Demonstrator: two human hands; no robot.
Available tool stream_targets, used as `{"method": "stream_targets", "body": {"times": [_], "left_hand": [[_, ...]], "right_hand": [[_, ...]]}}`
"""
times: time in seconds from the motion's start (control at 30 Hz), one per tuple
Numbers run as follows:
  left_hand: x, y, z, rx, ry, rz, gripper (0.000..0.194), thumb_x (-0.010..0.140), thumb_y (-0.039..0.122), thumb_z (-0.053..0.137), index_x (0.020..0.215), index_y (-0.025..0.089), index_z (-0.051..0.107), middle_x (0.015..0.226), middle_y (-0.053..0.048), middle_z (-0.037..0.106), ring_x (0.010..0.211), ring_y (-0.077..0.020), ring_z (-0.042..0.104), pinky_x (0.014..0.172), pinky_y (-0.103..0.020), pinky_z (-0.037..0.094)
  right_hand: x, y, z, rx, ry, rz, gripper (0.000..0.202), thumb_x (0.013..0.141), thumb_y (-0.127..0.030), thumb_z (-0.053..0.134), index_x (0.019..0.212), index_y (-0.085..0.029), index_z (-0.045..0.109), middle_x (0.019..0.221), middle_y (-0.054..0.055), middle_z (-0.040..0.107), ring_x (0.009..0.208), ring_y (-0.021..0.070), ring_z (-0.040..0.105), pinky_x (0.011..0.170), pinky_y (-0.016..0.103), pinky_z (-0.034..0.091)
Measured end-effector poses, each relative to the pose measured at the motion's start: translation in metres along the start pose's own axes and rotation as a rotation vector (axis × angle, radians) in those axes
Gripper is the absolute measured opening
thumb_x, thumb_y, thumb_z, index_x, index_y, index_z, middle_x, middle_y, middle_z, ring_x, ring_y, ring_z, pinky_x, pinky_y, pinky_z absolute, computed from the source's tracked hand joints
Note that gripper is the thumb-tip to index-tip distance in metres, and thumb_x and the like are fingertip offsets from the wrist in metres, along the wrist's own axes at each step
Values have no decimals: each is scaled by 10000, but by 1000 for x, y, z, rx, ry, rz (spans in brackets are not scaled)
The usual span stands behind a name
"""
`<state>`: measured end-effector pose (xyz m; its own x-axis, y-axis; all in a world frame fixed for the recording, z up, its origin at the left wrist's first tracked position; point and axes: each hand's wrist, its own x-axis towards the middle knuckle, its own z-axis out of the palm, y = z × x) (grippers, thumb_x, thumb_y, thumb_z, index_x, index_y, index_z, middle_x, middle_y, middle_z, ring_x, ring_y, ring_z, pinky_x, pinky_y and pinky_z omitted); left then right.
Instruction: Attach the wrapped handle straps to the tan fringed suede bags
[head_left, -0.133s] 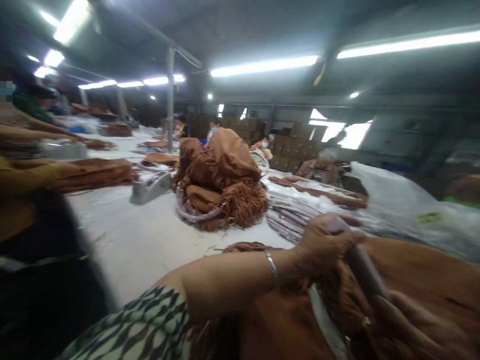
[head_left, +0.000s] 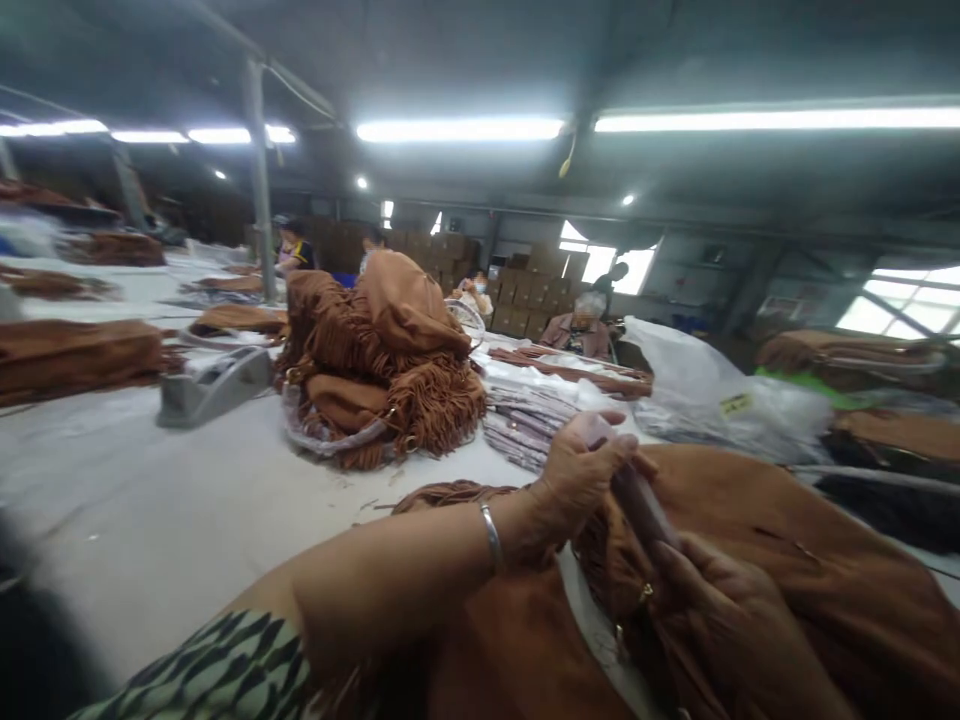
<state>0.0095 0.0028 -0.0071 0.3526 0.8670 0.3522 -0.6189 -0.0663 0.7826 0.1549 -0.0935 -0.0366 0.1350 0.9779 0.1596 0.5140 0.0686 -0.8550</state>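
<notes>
Slanting down from left hand [head_left: 574, 482] to right hand [head_left: 735, 605]: purplish strap [head_left: 643, 508], both hands clamped on it.

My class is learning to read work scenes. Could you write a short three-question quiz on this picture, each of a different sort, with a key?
1. Multiple choice: On which of the worker's own wrists is the silver bracelet? A) left B) right C) both

2. True or false: In the picture, the grey dispenser stands to the left of the pile of brown fringed bags.

3. Short answer: What do the left hand and the right hand hold between them?

Key: 1. A. 2. True. 3. A long, narrow piece, apparently a bag handle, with the left hand at its upper end and the right hand lower down.
</notes>
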Motion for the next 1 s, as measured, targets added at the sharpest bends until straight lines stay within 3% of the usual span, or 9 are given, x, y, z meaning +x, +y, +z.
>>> {"method": "stream_targets", "body": {"times": [0.2, 0.37, 0.43, 0.5, 0.63, 0.77, 0.87, 0.93, 1.0], "left_hand": [[-3, 1, 10, -145, -74, -73, 409, 699, 549, 681, 774, 162, 569, 618, -69, 653, 492, -145, 557, 484, -241, 431], [-4, -16, 7, -212, -268, -216, 478, 716, 583, 660, 647, 146, 478, 840, -118, 690, 529, -109, 553, 517, -222, 424], [-9, -29, 3, -174, -351, -292, 500, 746, 619, 606, 699, 128, 527, 907, -129, 675, 528, -99, 541, 512, -223, 413], [-16, -40, 0, -84, -407, -369, 568, 777, 660, 533, 893, 109, 614, 875, -107, 654, 509, -90, 510, 508, -226, 403], [-27, -44, -1, 156, -436, -355, 728, 760, 681, 552, 1257, 149, 552, 900, -70, 611, 714, -130, 559, 689, -264, 457], [-28, -34, 2, 244, -477, -376, 833, 710, 737, 555, 1287, 137, 545, 1012, -110, 616, 910, -204, 579, 862, -356, 456], [-26, -34, 1, 260, -497, -350, 807, 733, 733, 534, 1276, 136, 552, 1070, -118, 619, 993, -224, 575, 918, -379, 445], [-25, -39, -2, 265, -497, -300, 763, 757, 721, 516, 1200, 106, 599, 1052, -123, 628, 993, -227, 578, 943, -390, 436], [-25, -43, -4, 252, -505, -287, 744, 761, 722, 508, 1105, 75, 637, 1013, -134, 639, 976, -233, 588, 963, -406, 428]], "right_hand": [[-3, -12, 18, 312, -4, 61, 339, 752, -489, 673, 786, -153, 653, 617, 1, 561, 530, 126, 480, 477, 224, 389], [-5, -17, 19, 417, -20, 72, 333, 730, -478, 711, 770, -152, 661, 610, 5, 582, 521, 133, 497, 507, 239, 418], [-5, -16, 18, 448, -20, 53, 346, 731, -479, 718, 680, -146, 640, 561, 7, 577, 501, 125, 501, 511, 233, 426], [-3, -14, 18, 501, -38, 43, 366, 737, -481, 719, 631, -144, 624, 545, 17, 588, 496, 123, 518, 516, 232, 438], [-1, -12, 15, 635, -145, 66, 278, 718, -405, 762, 853, -175, 685, 669, 24, 657, 560, 151, 586, 545, 250, 470], [-1, -12, 11, 633, -149, 14, 313, 742, -352, 752, 997, -185, 678, 779, 35, 680, 650, 170, 618, 626, 279, 492], [-3, -13, 5, 533, -161, -31, 325, 720, -414, 754, 918, -167, 683, 692, 22, 653, 594, 158, 588, 596, 271, 476], [-5, -14, -2, 357, -43, -42, 353, 719, -491, 726, 768, -145, 676, 538, -4, 567, 472, 123, 497, 480, 238, 409], [-8, -16, -9, 161, 221, -48, 400, 750, -541, 672, 691, -146, 663, 439, -30, 458, 401, 101, 395, 400, 224, 323]]}}
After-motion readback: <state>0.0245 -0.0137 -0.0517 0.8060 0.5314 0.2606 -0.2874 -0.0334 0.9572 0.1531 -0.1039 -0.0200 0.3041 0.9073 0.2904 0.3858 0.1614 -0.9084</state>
